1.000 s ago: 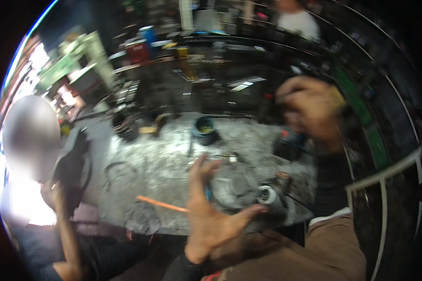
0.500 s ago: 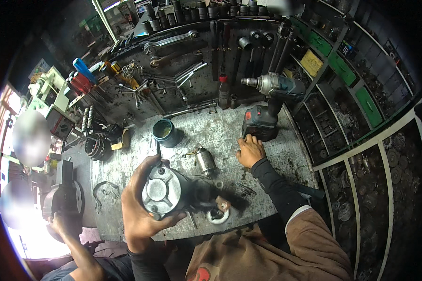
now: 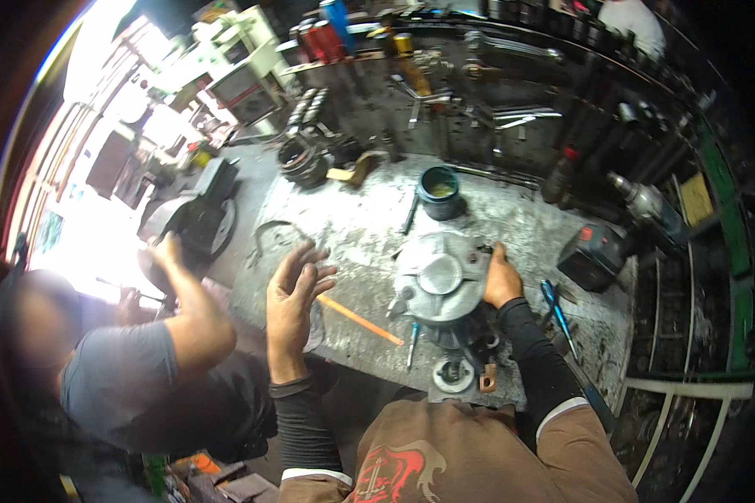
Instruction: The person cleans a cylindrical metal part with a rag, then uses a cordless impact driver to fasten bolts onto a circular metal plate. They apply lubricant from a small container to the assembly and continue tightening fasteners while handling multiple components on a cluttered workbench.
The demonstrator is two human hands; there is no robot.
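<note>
A starter motor (image 3: 440,277) with a round, grey metal end cover stands at the front middle of the workbench, cover facing up. My right hand (image 3: 502,278) grips its right side, with the fingers partly hidden behind the housing. Left of the motor, my left hand (image 3: 297,293) is raised in the air, fingers apart and holding nothing. Near the motor's base sit a white ring-shaped part (image 3: 454,376) and a copper-coloured terminal piece (image 3: 488,378). An orange strip (image 3: 361,319) and a blue pen-like tool (image 3: 413,345) lie between my left hand and the motor.
Behind the motor is a dark teal tub (image 3: 439,193). A cordless impact wrench (image 3: 646,201) stands at the right, near a blue-handled tool (image 3: 559,317). Wrenches (image 3: 512,46) hang along the back. At the left, another person (image 3: 134,360) works beside a dark machine (image 3: 191,214).
My left hand has let go of the motor and lifted away to its left. My right hand has moved from the impact wrench's base to the motor. The view has swung left.
</note>
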